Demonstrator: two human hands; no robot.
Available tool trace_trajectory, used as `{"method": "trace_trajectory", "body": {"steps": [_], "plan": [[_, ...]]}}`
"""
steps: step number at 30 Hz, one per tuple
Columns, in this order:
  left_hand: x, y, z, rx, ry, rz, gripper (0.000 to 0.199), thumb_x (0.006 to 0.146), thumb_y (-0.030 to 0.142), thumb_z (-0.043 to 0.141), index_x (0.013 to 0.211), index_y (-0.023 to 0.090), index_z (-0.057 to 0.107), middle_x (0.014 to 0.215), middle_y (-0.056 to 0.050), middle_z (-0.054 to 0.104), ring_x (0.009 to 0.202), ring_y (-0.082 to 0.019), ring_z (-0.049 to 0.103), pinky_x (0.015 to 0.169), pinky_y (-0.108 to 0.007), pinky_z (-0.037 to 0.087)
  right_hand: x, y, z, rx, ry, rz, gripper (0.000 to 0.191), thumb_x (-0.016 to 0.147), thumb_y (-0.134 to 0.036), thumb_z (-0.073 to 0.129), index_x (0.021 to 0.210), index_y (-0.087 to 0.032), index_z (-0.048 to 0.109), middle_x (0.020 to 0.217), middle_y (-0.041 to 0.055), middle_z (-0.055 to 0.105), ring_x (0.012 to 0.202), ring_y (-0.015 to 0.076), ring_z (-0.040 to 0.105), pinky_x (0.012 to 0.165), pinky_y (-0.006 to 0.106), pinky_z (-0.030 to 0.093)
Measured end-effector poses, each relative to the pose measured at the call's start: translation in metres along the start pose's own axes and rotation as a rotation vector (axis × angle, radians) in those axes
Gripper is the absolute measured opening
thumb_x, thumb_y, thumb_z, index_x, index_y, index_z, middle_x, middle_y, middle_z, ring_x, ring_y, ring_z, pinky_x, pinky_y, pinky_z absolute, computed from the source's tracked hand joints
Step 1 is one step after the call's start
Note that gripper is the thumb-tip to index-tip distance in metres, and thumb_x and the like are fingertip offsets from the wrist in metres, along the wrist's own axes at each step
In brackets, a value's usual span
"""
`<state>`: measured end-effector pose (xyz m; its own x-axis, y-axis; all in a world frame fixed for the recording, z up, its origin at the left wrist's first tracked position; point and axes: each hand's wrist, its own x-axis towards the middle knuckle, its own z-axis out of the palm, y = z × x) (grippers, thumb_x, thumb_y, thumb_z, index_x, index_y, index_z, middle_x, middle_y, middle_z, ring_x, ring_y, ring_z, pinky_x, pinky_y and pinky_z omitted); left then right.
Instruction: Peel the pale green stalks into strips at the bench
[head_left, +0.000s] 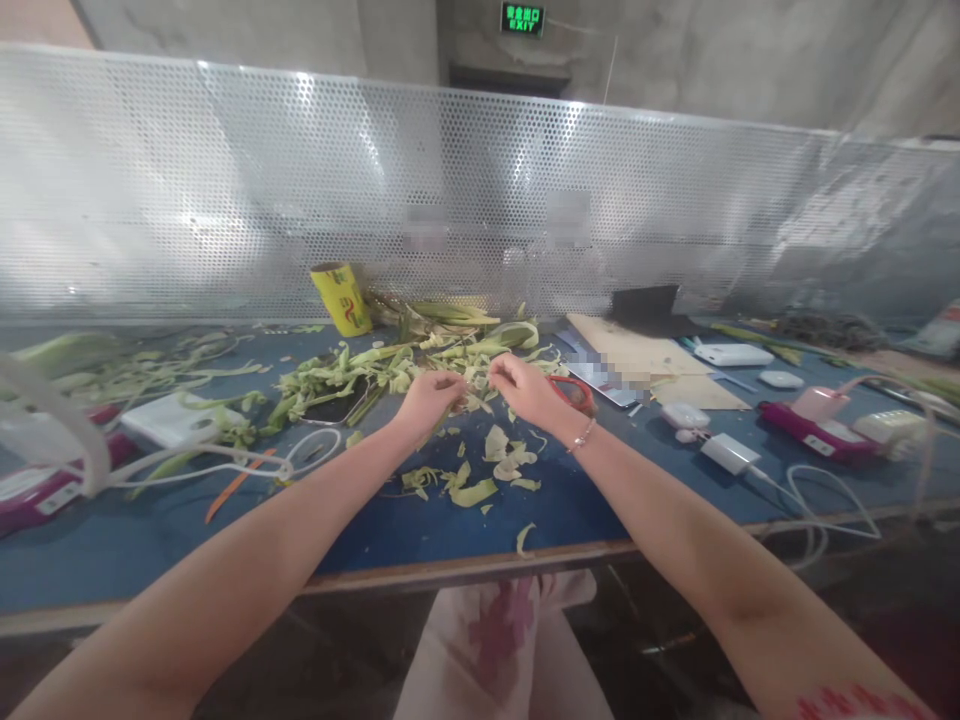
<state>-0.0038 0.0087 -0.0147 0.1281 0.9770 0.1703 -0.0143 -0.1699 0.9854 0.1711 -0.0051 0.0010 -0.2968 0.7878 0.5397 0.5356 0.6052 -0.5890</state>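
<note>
My left hand (435,402) and my right hand (521,385) are raised close together over the middle of the table, a small gap between them. Both have fingers drawn into a pinch; whatever is between the fingertips is too small and blurred to name. Just behind them lies a heap of pale green stalks and leaf strips (397,365). Torn pale-green scraps (506,455) are scattered on the blue tabletop (450,535) below the hands. A red loop-shaped object (571,392) lies partly hidden behind my right wrist.
A yellow printed tube (343,300) leans behind the heap, before a perforated metal screen (480,200). At left are a white box (169,420), cables and an orange strip (238,485). At right are brown cardboard (637,345), a white charger (730,453) and a purple power strip (821,435).
</note>
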Motion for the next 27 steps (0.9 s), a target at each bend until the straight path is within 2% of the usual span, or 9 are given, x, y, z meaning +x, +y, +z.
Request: {"method": "trace_trajectory", "body": {"steps": [4,8,14,20,27], "plan": [[-0.002,-0.003,0.000,0.102,-0.079,0.058,0.025,0.061,0.036,0.070,0.070,0.013,0.067,0.053,0.000,0.058,0.048,-0.008,0.048,0.051,-0.023,0.039,-0.001,-0.009,0.007,-0.025,-0.028,-0.045,0.008,0.081,-0.021,0.047,0.078,-0.017,0.053,0.070,0.0003,0.057,0.062,0.0108,0.049,0.060,0.023,0.036],[-0.007,0.002,0.003,0.096,-0.102,0.051,0.026,0.059,0.036,0.072,0.070,0.013,0.068,0.053,0.000,0.057,0.049,-0.008,0.047,0.052,-0.023,0.039,-0.001,-0.006,0.010,-0.037,0.001,-0.021,0.008,0.079,-0.020,0.048,0.078,-0.016,0.056,0.071,0.0012,0.061,0.062,0.0108,0.052,0.061,0.022,0.038],[-0.011,0.008,0.007,0.000,-0.071,0.018,0.026,0.055,0.034,0.075,0.068,0.012,0.068,0.057,-0.002,0.061,0.052,-0.009,0.050,0.056,-0.024,0.042,0.001,0.000,0.011,-0.085,-0.005,-0.027,0.007,0.077,-0.017,0.049,0.075,-0.016,0.056,0.070,0.0015,0.061,0.063,0.0111,0.054,0.061,0.022,0.039],[-0.012,0.010,0.007,0.022,-0.066,0.024,0.032,0.056,0.042,0.073,0.067,0.012,0.068,0.058,-0.002,0.058,0.053,-0.009,0.049,0.053,-0.023,0.040,0.000,-0.005,0.011,-0.137,-0.007,-0.052,0.008,0.078,-0.018,0.050,0.074,-0.016,0.056,0.069,0.0013,0.060,0.061,0.0103,0.051,0.060,0.022,0.037],[-0.012,0.011,0.009,0.042,-0.011,0.030,0.028,0.058,0.039,0.072,0.066,0.013,0.067,0.057,-0.001,0.058,0.051,-0.008,0.048,0.050,-0.022,0.038,0.000,-0.007,0.011,-0.174,-0.008,-0.092,0.009,0.078,-0.016,0.050,0.071,-0.016,0.056,0.068,0.0010,0.058,0.062,0.0108,0.050,0.060,0.022,0.037]]}}
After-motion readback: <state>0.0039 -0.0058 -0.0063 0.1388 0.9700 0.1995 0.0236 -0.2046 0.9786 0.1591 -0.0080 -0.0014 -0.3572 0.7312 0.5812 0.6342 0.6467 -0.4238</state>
